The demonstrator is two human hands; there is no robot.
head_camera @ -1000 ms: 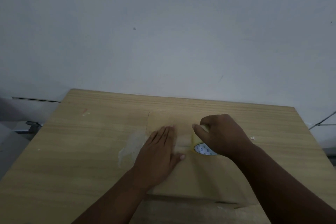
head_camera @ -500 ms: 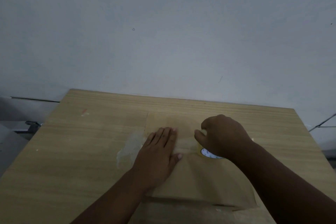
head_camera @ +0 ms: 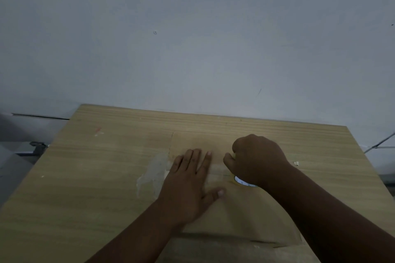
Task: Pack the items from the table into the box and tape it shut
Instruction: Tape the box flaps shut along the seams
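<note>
A flat brown cardboard box (head_camera: 239, 211) lies closed on the wooden table (head_camera: 96, 177), right of the middle. My left hand (head_camera: 190, 186) presses flat on its top with the fingers spread, over a strip of clear tape that runs across the lid. My right hand (head_camera: 256, 160) is closed around a yellowish tape roll (head_camera: 243, 182), of which only the lower edge and white core show under the palm. The roll rests on the box top just right of my left hand. What is inside the box is hidden.
A loose end of clear tape (head_camera: 152, 174) sticks onto the table left of the box. A small white scrap (head_camera: 296, 163) lies right of my right wrist. The pale wall (head_camera: 192, 49) stands right behind the table's far edge.
My right hand has pulled the tape roll to the right across the box top, away from my left hand. The left hand has stayed pressed in place.
</note>
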